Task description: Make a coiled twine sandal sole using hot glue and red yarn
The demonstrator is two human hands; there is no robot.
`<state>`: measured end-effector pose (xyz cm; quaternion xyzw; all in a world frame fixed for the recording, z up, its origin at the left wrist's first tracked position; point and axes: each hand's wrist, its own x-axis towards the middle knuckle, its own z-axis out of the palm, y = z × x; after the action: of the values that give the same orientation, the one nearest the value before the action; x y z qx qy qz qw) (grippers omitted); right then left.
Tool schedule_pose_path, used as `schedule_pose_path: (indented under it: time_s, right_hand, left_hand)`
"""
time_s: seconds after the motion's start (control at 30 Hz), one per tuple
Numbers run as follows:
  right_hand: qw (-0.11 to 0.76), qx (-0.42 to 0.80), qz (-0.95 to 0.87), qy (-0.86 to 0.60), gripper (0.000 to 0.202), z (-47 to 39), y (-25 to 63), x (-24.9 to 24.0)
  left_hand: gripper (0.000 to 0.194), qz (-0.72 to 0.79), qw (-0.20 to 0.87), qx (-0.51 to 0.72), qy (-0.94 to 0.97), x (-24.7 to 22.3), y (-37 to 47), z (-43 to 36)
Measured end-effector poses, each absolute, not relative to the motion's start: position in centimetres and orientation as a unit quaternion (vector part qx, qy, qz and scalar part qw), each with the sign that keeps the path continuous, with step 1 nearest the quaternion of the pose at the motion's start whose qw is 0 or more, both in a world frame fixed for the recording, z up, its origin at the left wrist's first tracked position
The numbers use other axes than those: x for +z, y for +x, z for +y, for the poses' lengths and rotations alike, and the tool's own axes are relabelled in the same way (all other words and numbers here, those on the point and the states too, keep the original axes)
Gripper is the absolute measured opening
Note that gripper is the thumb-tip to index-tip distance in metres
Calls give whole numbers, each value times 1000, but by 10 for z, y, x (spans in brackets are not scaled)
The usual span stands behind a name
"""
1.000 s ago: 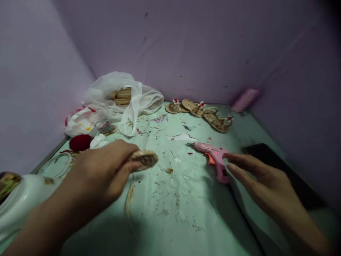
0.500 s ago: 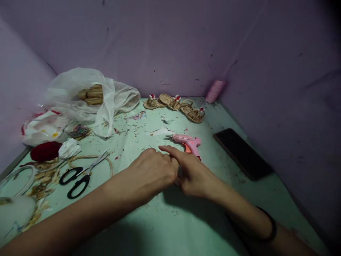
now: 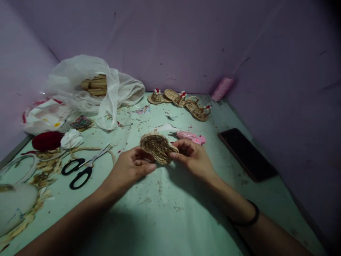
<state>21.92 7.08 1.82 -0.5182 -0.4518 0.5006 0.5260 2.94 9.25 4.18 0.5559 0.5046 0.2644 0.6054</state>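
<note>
Right hand [image 3: 174, 149] pinching the sole [image 3: 155, 145] left of the glue gun [image 3: 191, 137], left hand [image 3: 134, 167] curled against it, grip unclear, I've just bared its weave, now easily checked.

Small craft corner, purple walls, littered green tabletop [image 3: 165, 220], pink glue gun [image 3: 190, 137], scissors [image 3: 84, 170], dark red yarn [image 3: 47, 140]

Woven piece [image 3: 156, 146] is rough, matt, braided plant-like fibre. Glue gun [image 3: 190, 137] has smooth plastic body, metal tip. Scissors [image 3: 91, 164] have metal blades, plastic handles. Bag [image 3: 112, 93] is thin, crinkled, see-through plastic.
</note>
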Motion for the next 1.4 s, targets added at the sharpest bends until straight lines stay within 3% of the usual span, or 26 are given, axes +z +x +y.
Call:
schedule_pose_path:
  time_s: [0.13, 0.23, 0.5, 1.03, 1.4]
  right_hand:
    - [461, 420, -570, -535, 7, 64, 219, 15]
    - [401, 374, -649, -528, 12, 61, 223, 15]
    - [270, 266, -755, -535, 16, 62, 229, 28]
    - [285, 314, -735, -530, 10, 63, 239, 19]
    - [198, 289, -740, -574, 16, 64, 234, 32]
  left_hand:
    - [23, 498, 564, 278, 597, 27, 42, 91]
    - [13, 507, 504, 274, 643, 23, 41, 92]
    - [14, 497, 484, 266, 670, 17, 37, 88]
    - [16, 458, 438, 277, 722, 13, 43, 85]
    - [15, 462, 443, 274, 718, 10, 43, 86]
